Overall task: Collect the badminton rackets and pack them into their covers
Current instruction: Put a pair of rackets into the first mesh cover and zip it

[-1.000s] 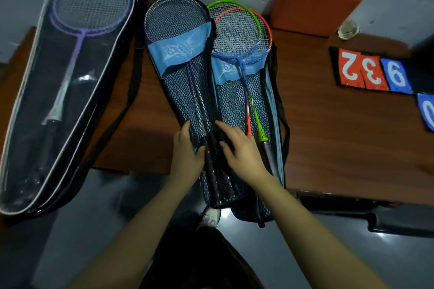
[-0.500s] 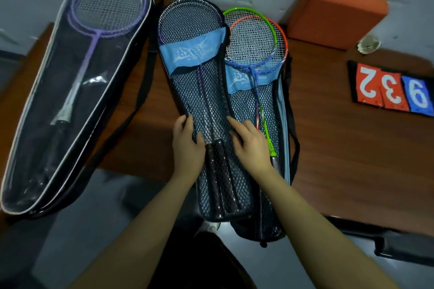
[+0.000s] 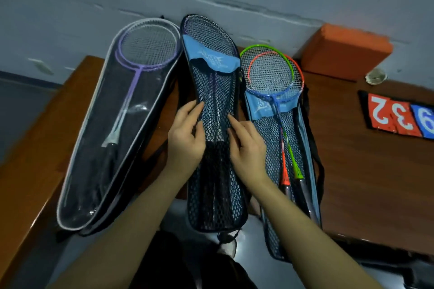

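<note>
Three racket covers lie side by side on the wooden table (image 3: 366, 171). The clear-fronted black cover (image 3: 98, 162) at left holds a purple racket (image 3: 148, 47). In the middle is a black mesh cover (image 3: 215, 199) with a blue band, and dark-handled rackets show through it. My left hand (image 3: 185, 141) rests on its left edge and my right hand (image 3: 249, 148) on its right edge, fingers fairly straight. On the right mesh cover (image 3: 270, 138) lie a green racket (image 3: 265, 47) and an orange racket (image 3: 299, 73), heads sticking out past its blue band.
An orange block (image 3: 345, 51) leans against the wall at the back right. Beside it sits a small white round object (image 3: 375, 76). Red and blue number cards (image 3: 399, 115) lie at the right. The covers' lower ends hang over the table's front edge.
The middle mesh cover has slid left and farther up the table under both hands, opening a gap to the right cover. The view has also shifted.
</note>
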Tool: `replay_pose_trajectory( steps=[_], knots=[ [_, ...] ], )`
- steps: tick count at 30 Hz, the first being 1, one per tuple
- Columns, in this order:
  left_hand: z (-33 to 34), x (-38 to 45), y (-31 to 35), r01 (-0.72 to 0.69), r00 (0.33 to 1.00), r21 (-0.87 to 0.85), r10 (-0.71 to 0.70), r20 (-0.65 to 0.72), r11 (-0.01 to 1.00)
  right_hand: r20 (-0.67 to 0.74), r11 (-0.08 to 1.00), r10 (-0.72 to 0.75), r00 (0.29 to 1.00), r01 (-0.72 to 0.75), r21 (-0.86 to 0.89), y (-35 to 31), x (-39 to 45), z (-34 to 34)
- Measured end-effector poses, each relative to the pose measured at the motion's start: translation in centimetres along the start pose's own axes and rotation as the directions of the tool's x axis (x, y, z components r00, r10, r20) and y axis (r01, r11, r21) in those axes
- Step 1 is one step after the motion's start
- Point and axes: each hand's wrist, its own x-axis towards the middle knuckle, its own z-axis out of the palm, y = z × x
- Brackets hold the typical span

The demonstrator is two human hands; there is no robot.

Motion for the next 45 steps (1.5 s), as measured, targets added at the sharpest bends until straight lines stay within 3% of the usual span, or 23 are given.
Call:
replay_pose_trajectory(
  steps=[9,21,27,33,37,41,45],
  knots=[
    [-9.6,4.3,-5.4,0.006,0.993,-0.079,0.003,0.114,0.997,-0.078,0.996,0.013,0.997,-0.020,-0.089,-8.8,2.1,6.7],
    [-19.2,8.1,-13.0,0.058,0.989,-0.009,-0.056,0.140,0.998,0.061,0.994,0.042,0.997,-0.035,-0.106,-16.4,5.9,15.0],
    [-20.2,6.9,-15.7,0.234,0.965,0.030,-0.236,0.112,0.972,0.186,0.939,0.332,0.925,-0.343,0.031,-16.6,6.2,17.6],
    [-20.5,4.7,-15.8,0.168,0.977,0.053,-0.174,0.125,0.984,0.248,0.878,0.401,0.882,-0.447,0.169,-15.3,7.0,18.6],
    [-20.5,3.9,-15.2,0.265,0.957,0.108,-0.275,0.091,0.958,0.277,0.911,0.315,0.908,-0.371,0.180,-15.1,8.0,18.7],
    [-20.6,3.8,-15.2,0.227,0.965,0.173,-0.246,0.094,0.958,0.228,0.946,0.211,0.951,-0.257,0.199,-15.2,7.4,19.0],
    [-20.1,4.0,-16.5,0.312,0.937,0.181,-0.334,0.107,0.933,0.279,0.943,0.249,0.928,-0.297,0.146,-14.7,6.9,19.5]
  ],
)
